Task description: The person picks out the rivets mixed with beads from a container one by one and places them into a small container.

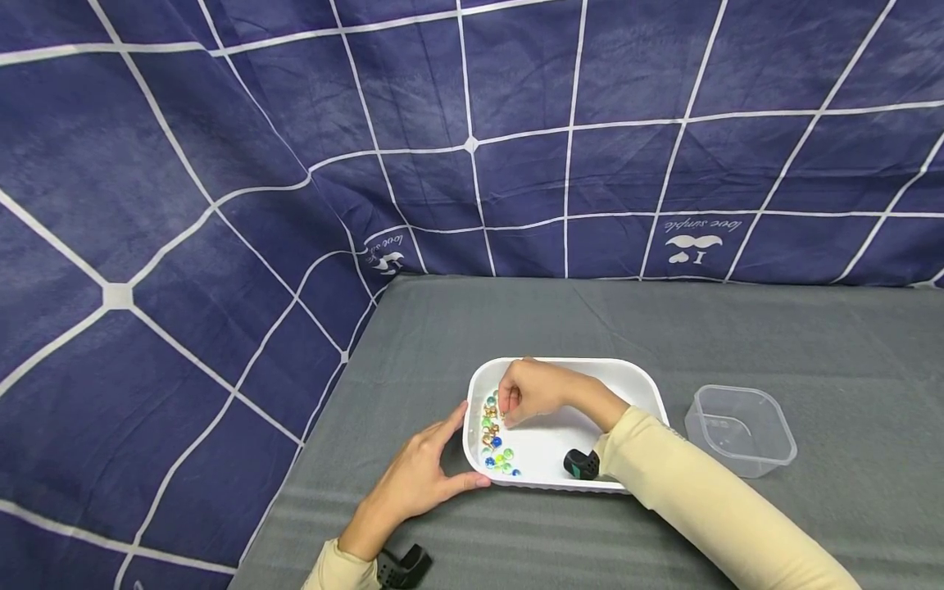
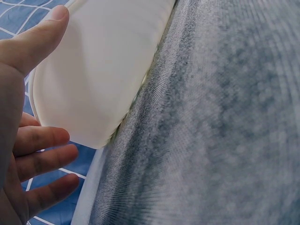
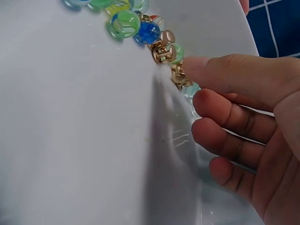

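A white tray (image 1: 560, 471) holds a row of coloured glass marbles (image 3: 125, 24) and small gold studs (image 3: 164, 52) along its left end. My right hand (image 1: 534, 389) reaches into the tray over that row. Its thumb and forefinger pinch a gold stud (image 3: 179, 76); the forefinger is mostly hidden behind the thumb, and the other fingers are loosely bent. Around the tray's near left corner, my left hand (image 1: 420, 467) rests with fingers spread. The thumb lies along the near wall and the fingers by the left side, seen also in the left wrist view.
To the tray's right stands a clear plastic container (image 1: 741, 430) on the grey cloth (image 1: 472, 319). Behind and to the left hangs a blue cloth with white grid lines (image 1: 413, 90). A black band with a camera (image 1: 401, 565) sits on the left wrist.
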A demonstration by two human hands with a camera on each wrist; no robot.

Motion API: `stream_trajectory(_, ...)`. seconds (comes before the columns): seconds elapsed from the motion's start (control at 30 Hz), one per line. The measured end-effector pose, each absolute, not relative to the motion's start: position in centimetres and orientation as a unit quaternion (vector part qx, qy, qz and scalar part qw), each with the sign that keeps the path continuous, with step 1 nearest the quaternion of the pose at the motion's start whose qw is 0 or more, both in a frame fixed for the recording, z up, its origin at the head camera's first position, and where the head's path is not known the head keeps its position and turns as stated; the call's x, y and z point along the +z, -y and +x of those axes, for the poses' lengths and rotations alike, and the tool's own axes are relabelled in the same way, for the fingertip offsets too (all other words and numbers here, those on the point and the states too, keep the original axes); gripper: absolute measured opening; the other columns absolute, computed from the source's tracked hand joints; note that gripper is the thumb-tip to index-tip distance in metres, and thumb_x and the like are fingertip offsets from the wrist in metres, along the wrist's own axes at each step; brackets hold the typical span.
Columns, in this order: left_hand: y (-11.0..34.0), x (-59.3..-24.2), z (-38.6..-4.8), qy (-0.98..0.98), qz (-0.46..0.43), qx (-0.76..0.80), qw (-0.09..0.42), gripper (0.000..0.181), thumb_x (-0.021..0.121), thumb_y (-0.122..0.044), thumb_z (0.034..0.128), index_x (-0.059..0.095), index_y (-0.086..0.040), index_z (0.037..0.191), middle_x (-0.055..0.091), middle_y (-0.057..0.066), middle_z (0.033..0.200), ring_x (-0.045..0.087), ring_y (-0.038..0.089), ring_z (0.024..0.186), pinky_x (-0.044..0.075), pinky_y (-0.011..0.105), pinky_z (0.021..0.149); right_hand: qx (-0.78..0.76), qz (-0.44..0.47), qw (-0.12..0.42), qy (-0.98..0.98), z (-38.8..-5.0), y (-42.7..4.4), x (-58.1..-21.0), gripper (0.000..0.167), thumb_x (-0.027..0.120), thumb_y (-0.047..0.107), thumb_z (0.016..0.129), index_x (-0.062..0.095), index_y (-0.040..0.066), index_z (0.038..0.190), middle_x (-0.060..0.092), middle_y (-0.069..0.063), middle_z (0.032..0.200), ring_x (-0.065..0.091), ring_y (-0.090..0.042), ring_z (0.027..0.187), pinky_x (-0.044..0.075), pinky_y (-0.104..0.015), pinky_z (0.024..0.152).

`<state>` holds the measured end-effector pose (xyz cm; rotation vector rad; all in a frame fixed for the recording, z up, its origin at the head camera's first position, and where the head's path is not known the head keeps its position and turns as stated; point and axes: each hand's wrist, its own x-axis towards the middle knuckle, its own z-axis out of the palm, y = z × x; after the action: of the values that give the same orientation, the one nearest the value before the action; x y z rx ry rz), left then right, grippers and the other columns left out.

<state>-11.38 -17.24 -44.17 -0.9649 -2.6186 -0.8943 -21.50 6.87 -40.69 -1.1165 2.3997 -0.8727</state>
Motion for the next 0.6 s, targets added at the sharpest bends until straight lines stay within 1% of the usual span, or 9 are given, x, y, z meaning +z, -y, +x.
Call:
stream_trajectory(0.3,17.3,-44.1,-11.4,0.889,-0.325,-0.307,0.100,0.099,0.087,-0.045,0.0716,0.043,0.004,0.146,0.060,0.022,0.131,0.061,0.031,0.117,0.051,0.045,0.095,-0.310,-0.396,0.160,-0.849,-21.6,-7.2,-40.0,0.014,0.084,0.008,0.075,0.071,0.013,0.073,0.061,0.011,0.062,0.053,0.001,0.057,0.046,-0.017,0.055)
stream_trajectory(0.6,17.2,-44.0,-11.3,0.889,-0.325,-0.308,0.100,0.099,0.087,-0.044,0.0714,0.043,0.003,0.146,0.060,0.022,0.131,0.061,0.030,0.117,0.051,0.044,0.095,-0.331,-0.410,0.148,-0.837,-21.6,-7.8,-39.0,0.012,0.083,0.008,0.076,0.072,0.010,0.077,0.062,0.010,0.066,0.055,0.000,0.060,0.049,-0.019,0.058)
